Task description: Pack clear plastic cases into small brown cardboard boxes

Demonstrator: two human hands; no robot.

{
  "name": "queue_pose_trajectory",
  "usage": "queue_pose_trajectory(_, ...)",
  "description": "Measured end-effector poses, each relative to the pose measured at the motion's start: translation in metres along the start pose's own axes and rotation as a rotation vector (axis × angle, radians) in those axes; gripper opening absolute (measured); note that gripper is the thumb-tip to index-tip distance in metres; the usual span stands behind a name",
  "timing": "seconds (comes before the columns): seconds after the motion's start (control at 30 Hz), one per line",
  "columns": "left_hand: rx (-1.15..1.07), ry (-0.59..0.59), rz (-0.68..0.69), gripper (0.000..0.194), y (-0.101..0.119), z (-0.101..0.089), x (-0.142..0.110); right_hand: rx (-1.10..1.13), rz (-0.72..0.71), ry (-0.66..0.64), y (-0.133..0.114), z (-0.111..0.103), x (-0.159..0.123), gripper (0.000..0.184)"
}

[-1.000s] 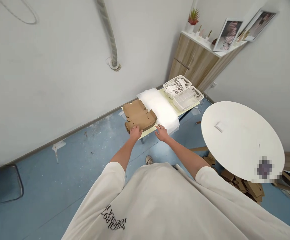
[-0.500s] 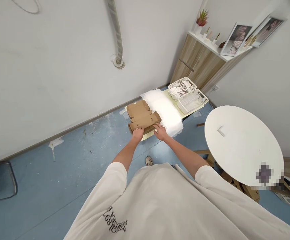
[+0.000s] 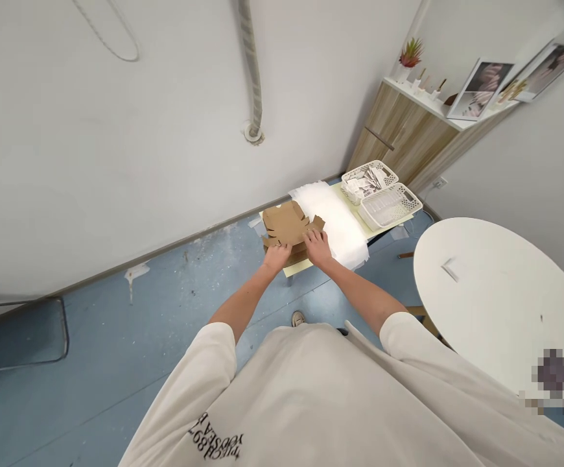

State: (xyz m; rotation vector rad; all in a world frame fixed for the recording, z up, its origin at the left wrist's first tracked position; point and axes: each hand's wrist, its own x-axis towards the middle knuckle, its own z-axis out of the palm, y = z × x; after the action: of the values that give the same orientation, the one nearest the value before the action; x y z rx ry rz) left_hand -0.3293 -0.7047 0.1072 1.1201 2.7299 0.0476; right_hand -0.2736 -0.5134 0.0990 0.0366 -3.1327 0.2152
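A brown cardboard box (image 3: 289, 220), partly folded, lies on the near left end of the small table. Its lid lies spread out toward the wall, and a side flap (image 3: 317, 224) sticks up at the right. Along the near edge, my left hand (image 3: 277, 257) grips the left part of the front panel, fingers curled over it. My right hand (image 3: 317, 249) is bent over the same panel at its right end. Both sets of fingertips reach inside the box, where they are partly hidden.
White foam sheets (image 3: 333, 217) cover the table's middle. Behind them stand two white baskets, one with papers (image 3: 367, 181), one with clear plastic pieces (image 3: 391, 207). A round white table (image 3: 496, 285) is at right, a wooden cabinet (image 3: 393, 126) behind, a black-framed chair (image 3: 34, 331) at left.
The box's front panel has been folded over and inward, and its slots no longer show. My right hand has moved forward over the panel. The whole view has shifted to the left.
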Motion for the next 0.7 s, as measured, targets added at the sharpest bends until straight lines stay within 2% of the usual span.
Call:
queue_pose_trajectory(0.23, -0.052, 0.135, 0.079, 0.048, 0.003, -0.026, -0.022, 0.04, -0.068, -0.034, -0.002, -0.017, 0.015, 0.058)
queue_pose_trajectory(0.43, -0.024, 0.236, 0.124, 0.06, 0.018, -0.041, -0.03, 0.012, -0.114, 0.092, 0.011, -0.04, 0.013, 0.057)
queue_pose_trajectory(0.57, -0.024, 0.338, 0.136, 0.065, 0.044, -0.055, -0.021, -0.003, -0.049, 0.153, 0.031, -0.064, 0.0, 0.058)
queue_pose_trajectory(0.7, -0.001, 0.38, 0.162, 0.068, 0.09, -0.065, -0.005, -0.005, 0.043, 0.212, 0.066, -0.083, -0.031, 0.061)
